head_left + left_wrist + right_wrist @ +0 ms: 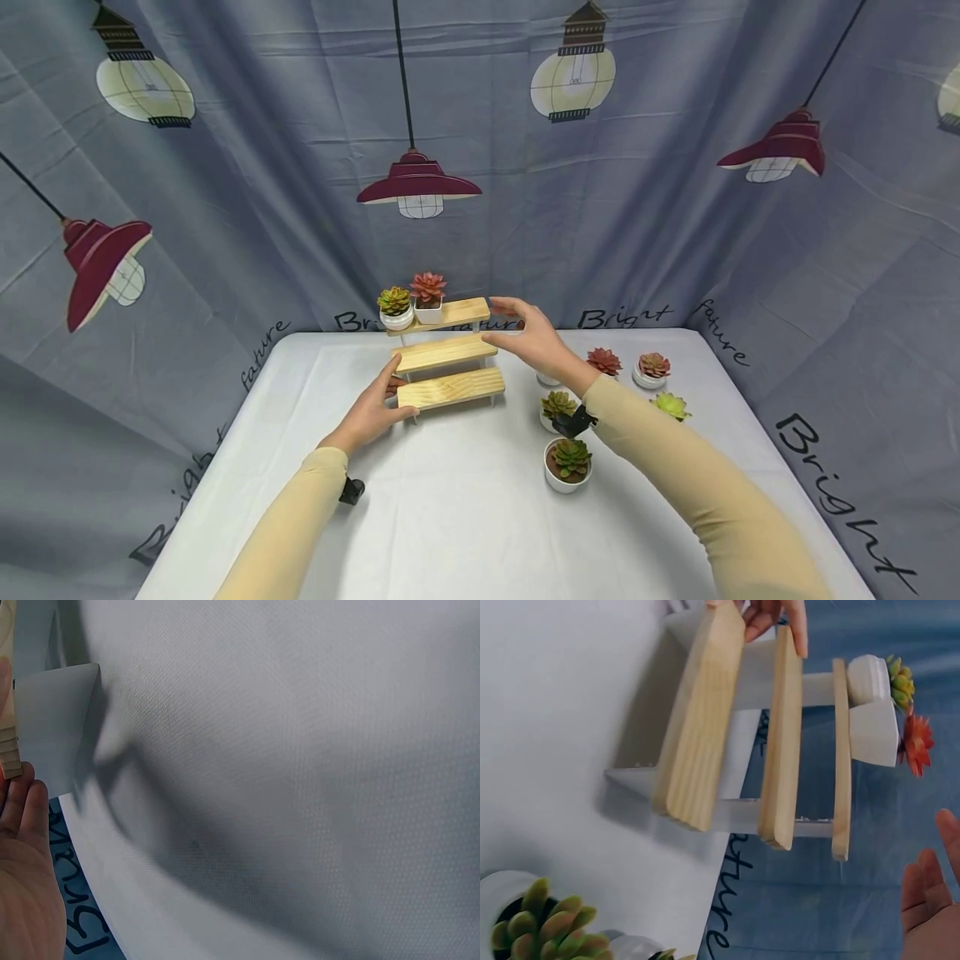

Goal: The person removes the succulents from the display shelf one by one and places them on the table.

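Note:
A three-step wooden plant stand [450, 389] with pale side supports stands at the back of the white table. My left hand [369, 417] grips its left end, thumb at the lowest board and fingers up by the middle one; in the left wrist view fingertips meet a board end [10, 754]. Beside the right ends of the upper boards is my right hand [536, 340], thumb and fingers spread and holding nothing. On the top board's left part sit a yellow-green succulent [394, 300] in a round white pot and a red succulent [917, 742] in a square white pot.
Several potted succulents stand right of the stand: a green one [572, 458] in front, another green one [558, 405] behind it, two reddish ones [603, 361] and a lime one [671, 406]. My right forearm partly covers this group. A patterned grey-blue curtain [487, 233] hangs behind the table.

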A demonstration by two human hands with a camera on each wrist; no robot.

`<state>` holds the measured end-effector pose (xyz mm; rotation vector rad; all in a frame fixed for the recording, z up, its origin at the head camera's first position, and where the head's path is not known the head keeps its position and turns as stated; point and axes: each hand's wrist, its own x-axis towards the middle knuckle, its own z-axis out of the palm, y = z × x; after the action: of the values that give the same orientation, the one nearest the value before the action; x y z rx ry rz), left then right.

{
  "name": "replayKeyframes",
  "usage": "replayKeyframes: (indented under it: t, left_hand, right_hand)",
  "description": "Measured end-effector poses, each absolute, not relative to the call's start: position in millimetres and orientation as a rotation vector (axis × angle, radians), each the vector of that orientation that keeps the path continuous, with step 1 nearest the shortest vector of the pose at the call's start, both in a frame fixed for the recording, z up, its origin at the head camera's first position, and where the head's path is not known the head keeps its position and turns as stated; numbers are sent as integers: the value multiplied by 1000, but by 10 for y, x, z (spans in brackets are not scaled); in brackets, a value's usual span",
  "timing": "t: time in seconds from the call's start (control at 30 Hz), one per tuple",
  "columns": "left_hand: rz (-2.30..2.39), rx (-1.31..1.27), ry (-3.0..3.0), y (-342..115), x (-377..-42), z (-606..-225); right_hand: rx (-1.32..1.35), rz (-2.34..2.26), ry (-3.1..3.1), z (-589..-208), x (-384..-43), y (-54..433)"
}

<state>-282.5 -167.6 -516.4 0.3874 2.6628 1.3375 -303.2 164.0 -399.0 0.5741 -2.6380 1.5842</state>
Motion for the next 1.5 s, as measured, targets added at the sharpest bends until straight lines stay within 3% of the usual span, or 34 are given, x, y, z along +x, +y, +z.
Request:
replayKeyframes:
  t: [0.77, 1.5]
  left_hand:
    - [1344, 378, 2663, -1694, -2821, -5173]
    - [1345, 395, 2671, -1680, -2823, -5165]
  right_hand:
    - [447, 1471, -2711, -4106, -3471, 1165]
    - [354, 1326, -2734, -4275, -3662, 833]
